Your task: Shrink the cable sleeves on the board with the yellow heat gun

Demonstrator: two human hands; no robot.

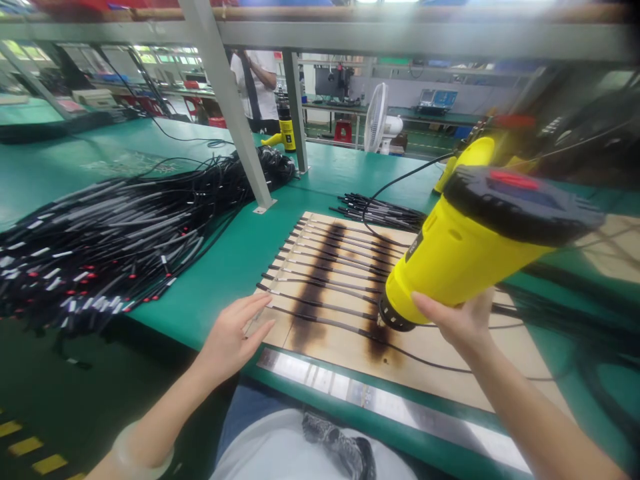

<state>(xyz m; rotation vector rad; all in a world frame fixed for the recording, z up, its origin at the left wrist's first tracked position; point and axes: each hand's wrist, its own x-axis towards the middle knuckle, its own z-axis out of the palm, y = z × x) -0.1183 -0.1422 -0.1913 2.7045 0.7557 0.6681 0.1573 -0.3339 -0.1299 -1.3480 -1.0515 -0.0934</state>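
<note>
My right hand grips a yellow heat gun around its body. Its black nozzle end is tilted down over the dark scorch marks on a wooden board. Several black cables lie side by side across the board, with thicker dark sleeve sections along them. At the board's left edge my left hand has its fingers stretched out, thumb apart. Those fingertips are close to the end of the nearest cable; whether they touch it is unclear.
A big bundle of black cables covers the table's left side. More short cables lie behind the board. A metal post stands on the green table. Behind are another yellow heat gun, a white fan and a standing person.
</note>
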